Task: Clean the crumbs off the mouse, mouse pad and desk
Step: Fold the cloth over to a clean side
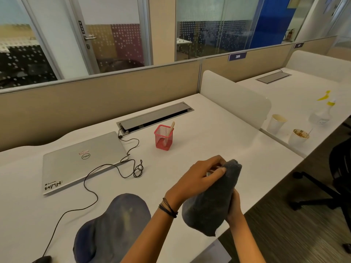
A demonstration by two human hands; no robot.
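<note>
I hold a dark grey cloth (210,202) above the white desk (218,133), close to its front right edge. My left hand (199,179), with a thread band on the wrist, pinches the cloth's upper end. My right hand (234,205) grips the cloth from the right side and is mostly hidden behind it. A blue mouse pad (114,223) with a wrist rest lies at the front, left of my left forearm. The black mouse (42,260) shows only partly at the bottom left edge, and its cable (91,190) runs up toward the laptop.
A shut silver laptop (79,160) lies at the left, a red mesh pen holder (163,137) with a wooden stick behind my hands. Past the white divider (235,99), two paper cups (275,123) and a spray bottle (322,112) stand. An office chair (338,168) is at right.
</note>
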